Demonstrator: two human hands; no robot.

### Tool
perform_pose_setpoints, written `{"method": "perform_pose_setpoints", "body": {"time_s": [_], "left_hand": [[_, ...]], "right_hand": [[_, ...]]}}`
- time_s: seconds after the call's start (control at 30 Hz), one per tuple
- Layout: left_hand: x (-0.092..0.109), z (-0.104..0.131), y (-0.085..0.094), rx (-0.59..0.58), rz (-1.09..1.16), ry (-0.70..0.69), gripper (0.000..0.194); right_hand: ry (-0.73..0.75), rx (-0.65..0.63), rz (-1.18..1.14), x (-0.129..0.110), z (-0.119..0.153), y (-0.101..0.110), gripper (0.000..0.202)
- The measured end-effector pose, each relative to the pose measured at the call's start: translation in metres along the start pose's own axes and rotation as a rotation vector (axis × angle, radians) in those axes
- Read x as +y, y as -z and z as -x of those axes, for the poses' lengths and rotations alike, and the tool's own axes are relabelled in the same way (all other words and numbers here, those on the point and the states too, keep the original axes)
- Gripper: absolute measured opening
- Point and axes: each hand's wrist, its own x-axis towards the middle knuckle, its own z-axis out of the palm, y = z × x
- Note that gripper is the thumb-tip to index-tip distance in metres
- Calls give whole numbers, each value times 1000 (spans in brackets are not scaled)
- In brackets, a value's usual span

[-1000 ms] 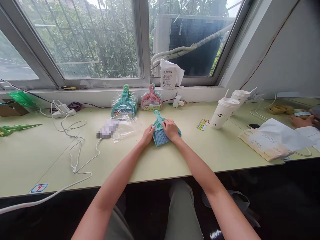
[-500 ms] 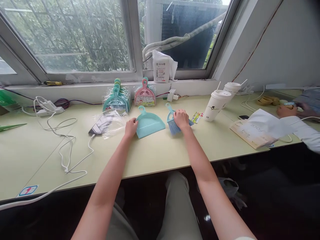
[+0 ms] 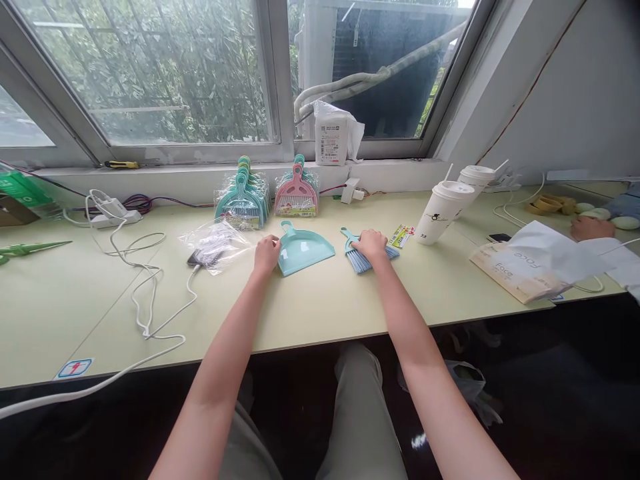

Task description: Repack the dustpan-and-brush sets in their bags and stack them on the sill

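A teal dustpan lies on the table, its hooked handle toward the window. My left hand grips its left edge, fingers closed. To the right, my right hand is closed over the top of a small brush with blue bristles, whose teal handle points up and left. The bristles rest at the tabletop. A colourful card tag lies just right of the brush.
Wrapped teal sets and a pink set stand behind. A plastic bag covers a phone at left, near white cables. Two cups and a tissue pack are right, beside another person's hand.
The view has shifted, moving most things slightly right in the picture. The brush lies flatter, with its bristles more visible. At the far right, the other person's hand has changed position.
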Motion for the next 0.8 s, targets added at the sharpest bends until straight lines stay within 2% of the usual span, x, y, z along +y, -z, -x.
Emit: {"method": "perform_pose_setpoints", "body": {"time_s": [0.13, 0.23, 0.33, 0.4, 0.47, 0.5, 0.53, 0.6, 0.67, 0.73, 0.8], "left_hand": [[-3, -1, 2, 4, -58, 52, 15], [1, 2, 3, -37, -101, 27, 14], [15, 11, 2, -235, -38, -126, 19], [29, 20, -1, -432, 88, -278, 25], [41, 28, -3, -558, 190, -422, 29], [46, 31, -4, -557, 202, -475, 29], [48, 33, -4, -509, 186, -512, 27], [48, 32, -2, -325, 81, -569, 21], [41, 28, 1, -166, -63, -623, 29], [33, 24, 2, -109, -199, -668, 38], [28, 21, 2, -105, -297, -697, 42]], "right_hand": [[-33, 2, -101, -2, 1, 7, 27], [28, 59, -250, -11, 4, 15, 25], [188, 23, -330, -28, 14, 20, 22], [306, -33, -294, -41, 22, 18, 19], [389, -60, -235, -51, 29, 14, 16], [421, -64, -220, -54, 31, 12, 15], [445, -66, -218, -55, 33, 10, 15], [469, -76, -241, -55, 33, 7, 15], [474, -81, -258, -54, 32, 6, 15], [467, -59, -268, -54, 32, 3, 16], [471, -22, -290, -58, 33, 0, 17]]}}
